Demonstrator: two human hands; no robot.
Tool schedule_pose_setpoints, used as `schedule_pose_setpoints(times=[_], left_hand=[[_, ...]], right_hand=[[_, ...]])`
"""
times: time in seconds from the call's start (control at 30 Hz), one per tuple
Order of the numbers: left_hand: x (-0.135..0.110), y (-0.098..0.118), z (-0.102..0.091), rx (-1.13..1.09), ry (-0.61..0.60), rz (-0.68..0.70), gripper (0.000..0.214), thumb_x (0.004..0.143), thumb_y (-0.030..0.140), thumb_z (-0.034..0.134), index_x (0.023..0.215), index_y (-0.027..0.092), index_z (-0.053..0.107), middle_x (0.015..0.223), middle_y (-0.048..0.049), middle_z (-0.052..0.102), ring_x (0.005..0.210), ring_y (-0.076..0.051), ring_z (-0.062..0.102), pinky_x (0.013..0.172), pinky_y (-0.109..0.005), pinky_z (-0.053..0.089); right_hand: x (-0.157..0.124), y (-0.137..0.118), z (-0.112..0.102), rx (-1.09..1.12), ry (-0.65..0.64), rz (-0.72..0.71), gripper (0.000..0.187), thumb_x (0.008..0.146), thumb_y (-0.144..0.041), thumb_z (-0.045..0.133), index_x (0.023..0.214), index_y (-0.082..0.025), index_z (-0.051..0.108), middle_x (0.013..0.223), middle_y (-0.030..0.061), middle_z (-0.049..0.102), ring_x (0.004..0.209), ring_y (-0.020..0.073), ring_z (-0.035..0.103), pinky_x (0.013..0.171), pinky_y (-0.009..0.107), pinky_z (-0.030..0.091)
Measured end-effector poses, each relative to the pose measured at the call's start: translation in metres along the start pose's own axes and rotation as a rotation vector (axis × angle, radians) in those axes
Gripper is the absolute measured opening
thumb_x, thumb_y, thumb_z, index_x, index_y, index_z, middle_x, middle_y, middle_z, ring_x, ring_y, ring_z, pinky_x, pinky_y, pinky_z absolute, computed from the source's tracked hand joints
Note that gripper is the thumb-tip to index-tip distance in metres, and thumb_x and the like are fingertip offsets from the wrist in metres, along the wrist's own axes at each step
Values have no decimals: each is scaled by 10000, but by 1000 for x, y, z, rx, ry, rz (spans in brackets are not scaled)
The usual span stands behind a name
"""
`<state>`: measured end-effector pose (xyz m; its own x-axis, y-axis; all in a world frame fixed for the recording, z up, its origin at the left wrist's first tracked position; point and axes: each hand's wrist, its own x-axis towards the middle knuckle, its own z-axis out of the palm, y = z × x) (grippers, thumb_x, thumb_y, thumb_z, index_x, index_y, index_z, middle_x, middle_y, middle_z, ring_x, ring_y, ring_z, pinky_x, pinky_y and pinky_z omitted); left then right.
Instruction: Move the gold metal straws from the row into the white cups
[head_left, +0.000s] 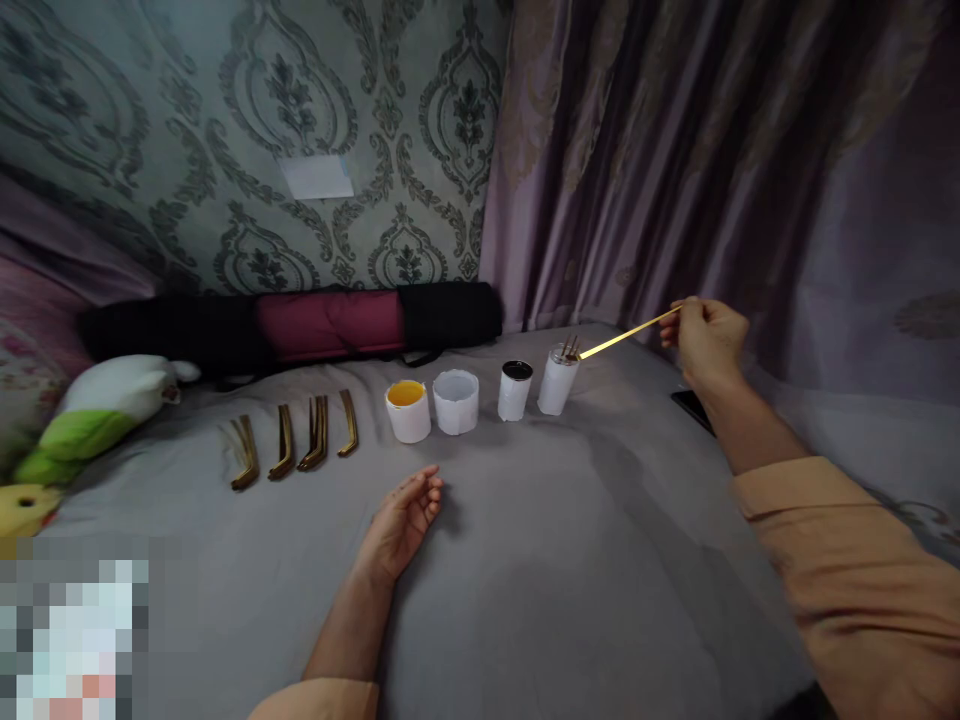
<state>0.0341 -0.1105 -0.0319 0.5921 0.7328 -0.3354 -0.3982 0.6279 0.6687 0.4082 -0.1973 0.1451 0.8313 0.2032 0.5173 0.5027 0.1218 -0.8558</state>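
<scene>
Strip (630,331) out on the right, bright gold and slanting, and it's the right hand (709,335) that has it, thumb and fingertips pinched together on the upper end! Down goes the line of it, leftward, to the mouth of the tall cup (555,385), where a few thin dark sticks (571,346) poke up. Is the lower end touching the rim? Can't tell from this angle.

Over to the left hand (405,515): nothing in it, palm turned inward, fingers loosely curled and thumb apart from any load, low over the grey sheet (525,580), in front of the wide cup (456,405) and the orange cup (409,415).

What a line-up! Orange cup leftmost with its yellow-orange inside, wide cup just beside it, then a gap, the dark cup (514,395) with its blackish top, and the tall cup at the right end, tilted slightly. Farther left, bent gold-brown bundles (319,435) lie in a row.

Behind them, a black-and-maroon roll (330,325) stretches along the wall (180,100). Plush toy (112,410) at far left, phone (694,408) partly hidden by the right forearm, purple curtain (637,150) hanging behind.
</scene>
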Motion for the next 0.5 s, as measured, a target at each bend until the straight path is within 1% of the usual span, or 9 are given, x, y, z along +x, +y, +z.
schedule_pose_setpoints(times=[0.1, 0.2, 0.33, 0.5], left_hand=[[1, 0, 1, 4, 3, -1, 197, 781, 102, 513, 963, 80, 584, 758, -63, 600, 608, -77, 557, 545, -180, 478], [1, 1, 2, 5, 9, 0, 198, 780, 102, 514, 964, 82, 585, 763, -65, 601, 608, -78, 558, 541, -181, 477], [1, 1, 1, 8, 9, 0, 197, 783, 105, 512, 965, 80, 583, 771, -70, 602, 617, -80, 560, 550, -184, 478], [1, 0, 0, 10, 2, -2, 202, 780, 108, 518, 971, 85, 580, 780, -66, 601, 621, -79, 560, 558, -186, 477]], right_hand=[[5, 2, 4, -51, 37, 5, 191, 798, -208, 407, 706, -140, 559, 507, -10, 527, 368, 59, 445, 333, 164, 359], [10, 4, 9, -92, 47, -13, 205, 808, -232, 402, 735, -129, 564, 532, 4, 544, 378, 51, 454, 346, 152, 359], [12, 4, 14, -141, 24, -79, 220, 806, -233, 394, 764, -119, 578, 568, 25, 567, 391, 67, 481, 356, 173, 371], [8, -1, 19, -211, -20, -151, 247, 815, -248, 382, 802, -112, 587, 588, 34, 579, 410, 75, 490, 370, 183, 375]])
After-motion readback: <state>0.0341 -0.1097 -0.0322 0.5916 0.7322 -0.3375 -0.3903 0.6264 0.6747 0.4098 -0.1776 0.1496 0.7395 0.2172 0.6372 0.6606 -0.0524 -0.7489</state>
